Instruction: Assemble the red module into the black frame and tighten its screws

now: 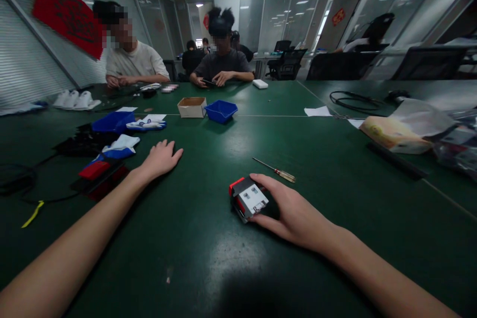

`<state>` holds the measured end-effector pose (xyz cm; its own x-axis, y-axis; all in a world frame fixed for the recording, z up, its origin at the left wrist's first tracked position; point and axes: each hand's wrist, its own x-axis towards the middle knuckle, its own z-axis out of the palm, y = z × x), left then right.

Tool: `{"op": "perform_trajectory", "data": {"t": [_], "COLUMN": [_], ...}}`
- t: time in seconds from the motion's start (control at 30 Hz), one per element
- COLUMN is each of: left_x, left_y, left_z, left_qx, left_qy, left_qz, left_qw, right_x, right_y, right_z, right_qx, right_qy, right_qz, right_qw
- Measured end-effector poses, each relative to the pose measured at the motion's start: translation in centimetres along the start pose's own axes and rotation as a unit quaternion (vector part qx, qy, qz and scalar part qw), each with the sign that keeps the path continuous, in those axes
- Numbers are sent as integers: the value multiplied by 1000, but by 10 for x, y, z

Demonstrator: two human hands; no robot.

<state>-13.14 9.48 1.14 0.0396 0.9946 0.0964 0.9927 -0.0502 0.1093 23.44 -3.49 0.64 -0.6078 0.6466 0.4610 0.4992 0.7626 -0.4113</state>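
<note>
My right hand (288,208) wraps around a small black box-shaped device (248,198) with a red edge and a white label face, resting on the green table (208,258). A thin screwdriver with a clear amber handle (275,170) lies just beyond that hand. My left hand (161,158) lies flat on the table, palm down, fingers stretched out, holding nothing. It rests beside a pile of white-and-blue gloves (121,146) and a red-and-black object (97,175).
A blue bin (221,110) and a small cardboard box (192,107) stand mid-table, another blue bin (113,121) at left. Two people sit across the table with their hands at the far edge. A plastic bag (404,131) and a coiled black cable (354,102) lie at right.
</note>
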Motion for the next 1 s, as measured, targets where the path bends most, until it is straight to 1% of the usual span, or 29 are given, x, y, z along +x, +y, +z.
{"op": "perform_trajectory", "data": {"t": [0.1,0.2,0.27,0.37,0.47,0.57,0.63,0.7,0.73,0.77,0.8,0.87,0.9,0.93,1.0], "left_x": [-13,-28,-33,-35,-33,-34,-38,-44,-48,-53,-58,-69,-74,-78,-86], "left_y": [33,64,74,76,73,74,79,88,93,99,105,117,122,127,132], "left_z": [9,14,16,14,9,4,2,-1,-3,-5,-8,-13,-16,-18,-24], "left_qx": [-34,-78,-103,-127,-137,-141,-156,-219,-276,-346,-418,-535,-573,-597,-621], "left_qy": [-10,-16,-14,2,18,27,36,47,44,32,13,-29,-41,-42,-16], "left_qz": [109,223,271,299,307,312,314,291,266,232,195,136,120,110,104], "left_qw": [993,972,957,946,942,939,936,930,923,909,887,833,810,793,777], "right_x": [0,0,0,2,5,7,7,5,5,4,3,2,2,2,4], "right_y": [0,0,0,-3,-5,-6,-6,-4,-2,0,1,4,4,4,3], "right_z": [1,3,4,4,4,4,5,6,6,6,5,4,3,2,1], "right_qx": [6,21,40,67,84,86,79,71,67,65,63,61,62,64,70], "right_qy": [-2,1,1,-13,-21,-7,4,10,12,17,25,51,66,81,105], "right_qz": [2,24,50,67,68,70,72,68,63,56,48,35,31,27,23], "right_qw": [1000,999,998,995,994,994,994,995,996,996,997,996,995,994,992]}}
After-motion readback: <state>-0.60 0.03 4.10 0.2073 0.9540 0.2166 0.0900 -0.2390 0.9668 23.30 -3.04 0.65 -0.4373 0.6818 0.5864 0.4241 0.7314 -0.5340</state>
